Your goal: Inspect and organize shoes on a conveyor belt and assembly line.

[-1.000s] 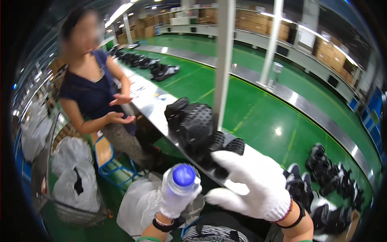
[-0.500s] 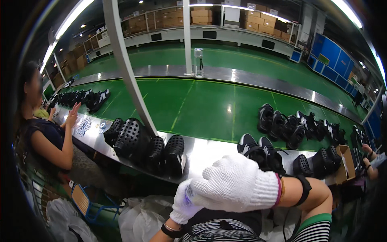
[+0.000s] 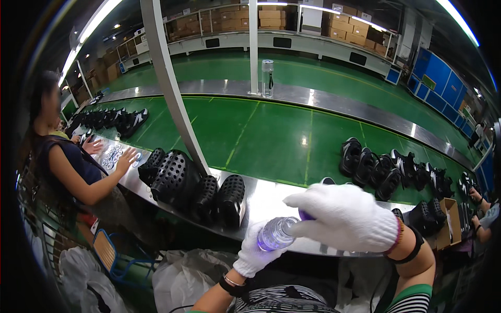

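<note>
White knit gloves on both hands. Left hand [image 3: 254, 254] wraps round the body of a clear plastic bottle [image 3: 275, 235], fingers closed on it, bottle tipped sideways with its neck toward the right. Right hand [image 3: 347, 217] sits over the neck end, fingers curled down on the blue cap [image 3: 306, 214], which barely shows under the glove; grip looks closed on it. Bottle is held up in front of the chest, just at the near edge of the steel table [image 3: 271, 201].

Handling, as a guess: bottle is light, thin-walled, will dent if squeezed hard, smooth plastic may slip in cotton gloves. Best hold is mid-body with one hand, cap pinched by the other.

Further out: black perforated shoe parts [image 3: 195, 188] stand on the table to the left. Black shoes [image 3: 389, 169] lie on the green belt [image 3: 271, 138] beyond. Another clear bottle [image 3: 267, 78] stands upright on the far steel rail. Another person [image 3: 78, 167] at left rests a hand on the table. Cardboard boxes [image 3: 292, 21] line the back shelf.
</note>
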A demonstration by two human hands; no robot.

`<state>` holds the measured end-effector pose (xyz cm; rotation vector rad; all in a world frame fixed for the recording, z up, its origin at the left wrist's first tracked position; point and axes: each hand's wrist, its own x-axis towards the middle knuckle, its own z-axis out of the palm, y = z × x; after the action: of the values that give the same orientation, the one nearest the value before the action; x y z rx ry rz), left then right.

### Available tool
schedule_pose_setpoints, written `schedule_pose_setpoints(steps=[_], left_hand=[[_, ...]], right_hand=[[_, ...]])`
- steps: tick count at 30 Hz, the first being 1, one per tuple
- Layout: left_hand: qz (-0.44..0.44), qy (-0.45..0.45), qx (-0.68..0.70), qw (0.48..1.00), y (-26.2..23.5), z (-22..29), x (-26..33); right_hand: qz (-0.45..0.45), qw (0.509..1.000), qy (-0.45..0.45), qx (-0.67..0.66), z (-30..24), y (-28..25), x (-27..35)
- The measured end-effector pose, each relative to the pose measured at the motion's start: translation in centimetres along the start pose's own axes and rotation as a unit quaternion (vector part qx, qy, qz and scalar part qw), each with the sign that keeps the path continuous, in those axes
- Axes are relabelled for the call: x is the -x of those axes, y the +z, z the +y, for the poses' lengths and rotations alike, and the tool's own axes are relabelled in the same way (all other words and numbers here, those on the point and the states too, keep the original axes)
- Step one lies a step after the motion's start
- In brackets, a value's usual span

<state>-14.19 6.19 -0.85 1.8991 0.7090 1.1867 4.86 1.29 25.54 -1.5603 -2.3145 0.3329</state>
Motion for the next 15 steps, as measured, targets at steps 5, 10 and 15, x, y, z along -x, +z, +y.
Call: schedule_pose_setpoints(steps=[5, 10, 15], left_hand=[[0.002, 0.017, 0.004, 1.0, -0.4, 0.7, -0.6], [-0.016, 0.013, 0.082, 0.996, -1.9, 3.1, -0.9], [-0.064, 0.048, 0.054, 0.995, -3.7, 6.0, -1.3]], right_hand=[[0.174, 0.918, 0.145, -0.327, 2.6, 2.4, 4.5], [0.191, 0.791, 0.315, -0.489, 4.8, 10.2, 7.8], [0.183, 0.74, 0.372, -0.529, 4.9, 14.7, 10.5]])
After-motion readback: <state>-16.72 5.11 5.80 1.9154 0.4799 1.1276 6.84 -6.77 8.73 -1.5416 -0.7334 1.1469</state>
